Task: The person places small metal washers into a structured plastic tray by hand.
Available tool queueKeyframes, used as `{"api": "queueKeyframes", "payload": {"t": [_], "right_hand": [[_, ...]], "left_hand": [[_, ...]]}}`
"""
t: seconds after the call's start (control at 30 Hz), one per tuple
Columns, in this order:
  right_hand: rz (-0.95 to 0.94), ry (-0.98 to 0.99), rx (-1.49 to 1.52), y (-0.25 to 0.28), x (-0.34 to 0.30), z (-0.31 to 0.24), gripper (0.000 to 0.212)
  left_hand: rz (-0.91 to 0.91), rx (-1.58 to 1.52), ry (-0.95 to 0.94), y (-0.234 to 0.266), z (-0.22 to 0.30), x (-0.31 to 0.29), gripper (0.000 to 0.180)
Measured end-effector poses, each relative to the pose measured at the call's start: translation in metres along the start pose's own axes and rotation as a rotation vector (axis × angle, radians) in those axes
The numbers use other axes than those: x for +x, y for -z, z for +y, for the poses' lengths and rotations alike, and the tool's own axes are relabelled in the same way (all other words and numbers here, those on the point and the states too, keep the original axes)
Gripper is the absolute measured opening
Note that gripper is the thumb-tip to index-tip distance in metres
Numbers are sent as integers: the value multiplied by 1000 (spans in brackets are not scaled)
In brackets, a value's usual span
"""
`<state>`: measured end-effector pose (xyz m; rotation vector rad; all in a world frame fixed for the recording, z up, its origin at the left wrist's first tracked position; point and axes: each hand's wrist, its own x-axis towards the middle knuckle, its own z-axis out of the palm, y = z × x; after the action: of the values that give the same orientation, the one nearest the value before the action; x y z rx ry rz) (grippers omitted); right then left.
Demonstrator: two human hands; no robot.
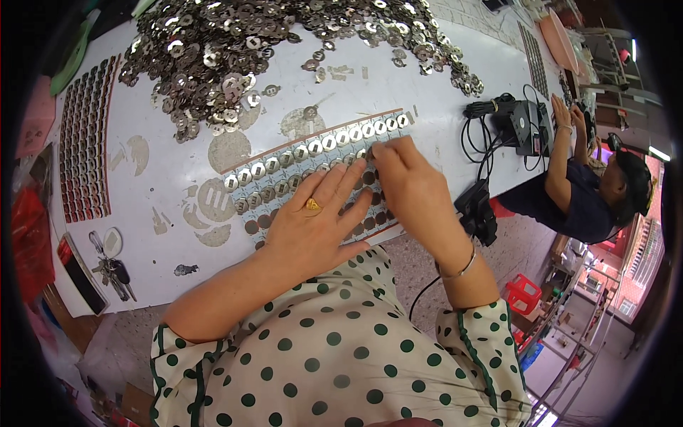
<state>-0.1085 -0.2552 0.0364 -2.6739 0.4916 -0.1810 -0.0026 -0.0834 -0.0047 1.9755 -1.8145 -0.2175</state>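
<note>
A bluish sheet-like panel (311, 137) with brown edges lies on the table in front of me. Silver metal discs (314, 148) with slotted centres fill its far row and part of the second; nearer rows show dark round spots (252, 226). My left hand (313, 206), with a gold ring, rests flat across the panel, fingers spread, covering much of its middle. At the second row, right of those fingertips, my right hand (409, 178) pinches a small metal disc (368, 151), mostly hidden by the fingers.
A big heap of loose metal discs (213, 53) spreads across the far table. Another filled panel (87, 135) lies left, near a phone (80, 274) and keys (114, 269). At right are a black box (528, 128) with cables and a co-worker (583, 185).
</note>
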Motion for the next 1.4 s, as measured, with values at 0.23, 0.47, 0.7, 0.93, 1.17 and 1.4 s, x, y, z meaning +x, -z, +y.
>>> {"api": "queueKeyframes", "payload": {"t": [0.23,0.47,0.7,0.93,1.17,1.4], "right_hand": [[-71,-39,-203,17,13,-9,43],[155,392,-94,-29,83,-16,29],[-24,-188,919,-14,77,1,17],[-152,-377,1359,7,32,35,18],[-203,-380,1094,24,17,48,15],[-273,-375,789,27,20,57,13]], "left_hand": [[28,-53,-10,-3,-1,0,64],[-25,-135,-12,0,-4,0,63],[38,-131,-26,3,-8,-3,67],[30,-175,-11,8,-9,-3,67],[24,-130,2,7,-4,3,66],[26,-109,-5,5,-3,4,64]]}}
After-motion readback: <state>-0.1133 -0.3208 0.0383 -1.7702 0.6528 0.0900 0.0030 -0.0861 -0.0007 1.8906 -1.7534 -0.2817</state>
